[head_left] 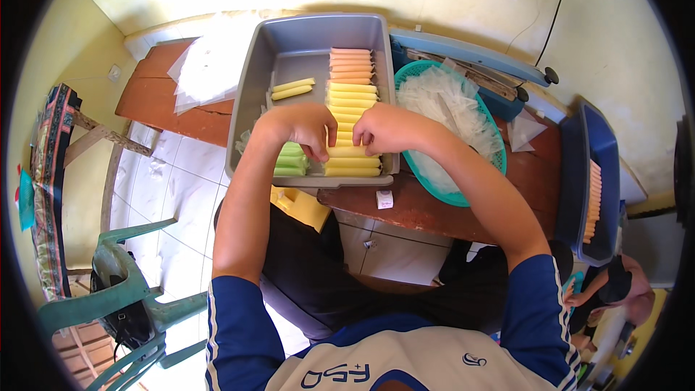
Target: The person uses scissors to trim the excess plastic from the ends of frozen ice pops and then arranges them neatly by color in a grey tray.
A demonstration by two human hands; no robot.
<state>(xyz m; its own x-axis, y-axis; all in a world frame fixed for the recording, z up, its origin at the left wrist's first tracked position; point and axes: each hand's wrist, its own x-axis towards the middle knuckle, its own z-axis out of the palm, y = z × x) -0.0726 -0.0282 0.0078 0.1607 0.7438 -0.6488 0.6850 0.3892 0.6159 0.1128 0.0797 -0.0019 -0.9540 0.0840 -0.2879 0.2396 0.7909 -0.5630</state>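
Both my hands are over a grey plastic tub (308, 61) that holds slim filled plastic tubes, which look like ice pops. My left hand (308, 129) is closed at the left end of a yellow ice pop (346, 152) near the bottom of the column. Closed at its right end is my right hand (391, 130). Above the yellow ice pops, the column continues with pinkish-orange ones (350, 63). Green ice pops (291, 160) lie in the tub's near left corner, partly hidden by my left wrist. Two loose yellow ice pops (293, 89) lie farther back.
Right of the tub, a teal basket (501, 159) holds clear plastic bags (438, 101). Behind it is a long blue device (470, 52), probably a bag sealer. A dark blue bin (572, 174) with orange tubes stands far right. A green chair (116, 275) is at left; another person (630, 286) is lower right.
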